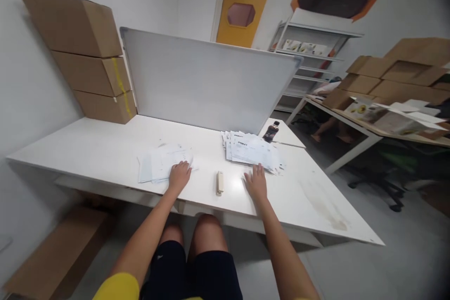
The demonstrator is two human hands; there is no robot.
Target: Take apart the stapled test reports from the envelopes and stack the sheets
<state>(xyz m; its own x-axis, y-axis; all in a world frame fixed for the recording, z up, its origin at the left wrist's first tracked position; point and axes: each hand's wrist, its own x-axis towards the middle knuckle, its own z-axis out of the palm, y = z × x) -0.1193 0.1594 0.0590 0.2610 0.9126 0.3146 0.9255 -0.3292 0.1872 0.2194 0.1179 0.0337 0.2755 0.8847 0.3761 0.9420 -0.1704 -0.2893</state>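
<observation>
My left hand (180, 177) lies on the right edge of a loose pile of white papers (163, 161), its fingers resting flat over the sheets. My right hand (257, 182) is on the table with its thumb spread from its fingers and nothing in its grasp. Its fingertips reach the near edge of a larger, fanned stack of printed sheets (246, 150). Between the hands, a cream stapler (220, 183) lies lengthwise, apart from both.
A dark drink bottle (271, 132) stands behind the printed stack. A whiteboard panel (211, 84) rises along the far edge of the white table (108, 150). Cardboard boxes (101, 75) are stacked at the left. Another table with boxes (397, 75) is at the right, where a person's legs show.
</observation>
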